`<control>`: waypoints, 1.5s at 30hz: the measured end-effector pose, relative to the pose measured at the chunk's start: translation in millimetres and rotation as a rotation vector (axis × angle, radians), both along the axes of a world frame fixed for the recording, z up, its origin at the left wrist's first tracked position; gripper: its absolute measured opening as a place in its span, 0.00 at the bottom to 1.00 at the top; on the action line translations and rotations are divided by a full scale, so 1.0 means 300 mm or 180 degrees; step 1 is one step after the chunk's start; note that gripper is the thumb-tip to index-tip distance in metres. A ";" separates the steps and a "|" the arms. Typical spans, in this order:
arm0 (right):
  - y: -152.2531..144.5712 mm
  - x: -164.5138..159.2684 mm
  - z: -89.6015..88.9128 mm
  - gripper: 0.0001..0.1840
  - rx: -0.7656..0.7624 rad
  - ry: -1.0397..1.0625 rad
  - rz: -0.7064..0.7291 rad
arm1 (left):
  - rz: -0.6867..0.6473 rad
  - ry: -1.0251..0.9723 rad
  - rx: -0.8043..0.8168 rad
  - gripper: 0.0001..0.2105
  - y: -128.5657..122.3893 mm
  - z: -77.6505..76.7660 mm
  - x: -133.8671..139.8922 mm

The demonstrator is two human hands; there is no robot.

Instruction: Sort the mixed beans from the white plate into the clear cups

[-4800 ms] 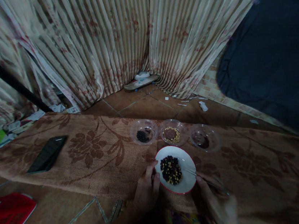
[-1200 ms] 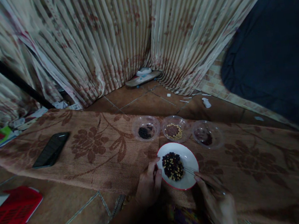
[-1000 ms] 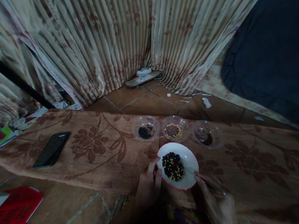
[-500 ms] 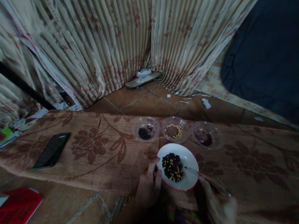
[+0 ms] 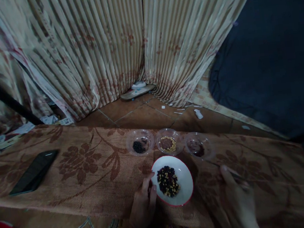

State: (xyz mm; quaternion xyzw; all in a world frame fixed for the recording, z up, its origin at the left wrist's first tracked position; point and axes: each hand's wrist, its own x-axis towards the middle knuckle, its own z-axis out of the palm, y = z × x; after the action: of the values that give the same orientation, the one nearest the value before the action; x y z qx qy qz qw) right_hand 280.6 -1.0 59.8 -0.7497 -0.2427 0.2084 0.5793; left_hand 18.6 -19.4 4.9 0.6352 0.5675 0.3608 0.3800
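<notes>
Your left hand point(image 5: 143, 204) has thumb and finger gripping the left rim of the white plate point(image 5: 184, 180). Your right hand point(image 5: 239, 197) is closed around a thin tool point(image 5: 214, 164) (too blurred to identify), apart from the plate's right side. Mixed beans point(image 5: 168, 181) sit left of plate centre. Just beyond, three clear bowls point(image 5: 208, 147), left to right: black beans point(image 5: 138, 147), yellow beans point(image 5: 168, 147), dark red bits point(image 5: 199, 149). Farther: skateboard point(image 5: 138, 92) by the curtain point(image 5: 104, 42).
</notes>
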 end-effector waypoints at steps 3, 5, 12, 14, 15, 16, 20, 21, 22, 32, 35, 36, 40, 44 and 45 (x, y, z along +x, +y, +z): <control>0.102 0.066 -0.016 0.24 0.0397 -0.0347 -0.0004 | -0.0019 0.0035 0.0031 0.18 0.003 -0.006 -0.004; 0.147 0.083 -0.035 0.24 0.0441 -0.0394 0.0047 | -0.0021 0.0056 0.0034 0.19 0.005 -0.008 -0.006; 0.056 -0.003 -0.036 0.21 0.0423 -0.0298 0.0280 | -0.0010 0.0011 0.0017 0.18 -0.001 -0.003 -0.003; -0.002 -0.043 -0.019 0.21 0.0208 -0.0223 0.0464 | 0.0035 0.0024 0.0014 0.18 -0.002 -0.001 0.000; -0.030 -0.062 -0.014 0.22 0.0034 -0.0145 0.0556 | 0.0058 0.0025 -0.0017 0.18 -0.003 0.000 0.001; -0.055 -0.080 -0.014 0.22 -0.0125 -0.0085 0.0699 | 0.0082 0.0022 -0.0066 0.19 -0.003 0.002 0.002; -0.132 -0.124 -0.051 0.22 -0.0250 -0.0116 0.1267 | 0.0151 -0.0033 -0.0161 0.20 -0.004 0.013 0.007; -0.145 -0.129 -0.063 0.21 -0.0243 -0.0198 0.1424 | 0.0161 -0.0047 -0.0149 0.20 -0.004 0.015 0.008; -0.155 -0.132 -0.073 0.20 -0.0231 -0.0301 0.1580 | 0.0166 -0.0058 -0.0144 0.20 -0.004 0.017 0.009; -0.136 -0.168 -0.085 0.16 0.0048 -0.1320 0.2320 | 0.0123 0.0005 -0.0156 0.19 -0.005 0.013 0.006; -0.121 -0.171 -0.091 0.15 0.0137 -0.1655 0.2503 | 0.0097 -0.0049 -0.0063 0.19 -0.005 0.014 0.005; -0.116 -0.171 -0.091 0.14 0.0143 -0.1759 0.2565 | 0.0082 -0.0061 -0.0038 0.19 -0.005 0.014 0.006; -0.103 -0.173 -0.083 0.13 0.0253 -0.2174 0.2794 | 0.0070 -0.0063 0.0015 0.19 -0.006 0.014 0.006; -0.091 -0.182 -0.074 0.13 0.0331 -0.2392 0.2831 | -0.0012 -0.0101 0.0013 0.18 -0.008 0.019 0.005; -0.089 -0.184 -0.073 0.13 0.0314 -0.2415 0.2825 | -0.0028 -0.0108 0.0016 0.18 -0.008 0.021 0.004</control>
State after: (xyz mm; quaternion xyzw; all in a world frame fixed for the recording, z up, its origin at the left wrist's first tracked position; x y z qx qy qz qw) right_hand 225.5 -27.7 37.8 -0.5707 -0.7333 0.1366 0.3434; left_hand 19.9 -21.8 11.2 0.6324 0.5573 0.3712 0.3895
